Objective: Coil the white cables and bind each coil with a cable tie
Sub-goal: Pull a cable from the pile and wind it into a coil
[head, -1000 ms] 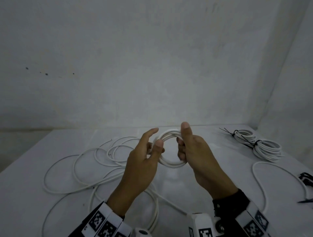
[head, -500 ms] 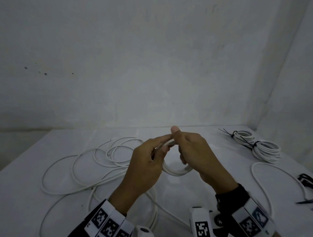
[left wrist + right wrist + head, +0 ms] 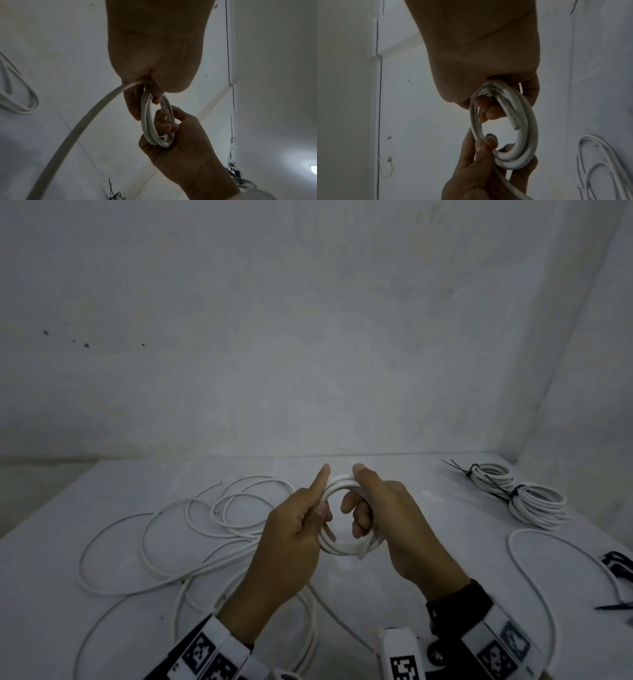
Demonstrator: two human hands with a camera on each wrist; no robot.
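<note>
Both hands are raised over the table [image 3: 445,549]. The left hand [image 3: 291,539] pinches the coil [image 3: 346,547] at 9 o'clock. The right hand [image 3: 394,529] has fingers curled through it at 3 o'clock.

Two hands are at work over the table [image 3: 445,508]: the left hand [image 3: 291,539] and the right hand [image 3: 394,529], and between them they hold one small coil [image 3: 342,547] of white cable. Off at the far right lie two finished coils [image 3: 534,505], each bound with one black cable tie [image 3: 515,491]. The loose white cable [image 3: 164,525] sprawled at the left loops over itself too much to count its strands, and one more loose length [image 3: 534,546] curves along the right side. A few spare black ties [image 3: 616,563] lie at the right edge, too cut off to number.
</note>
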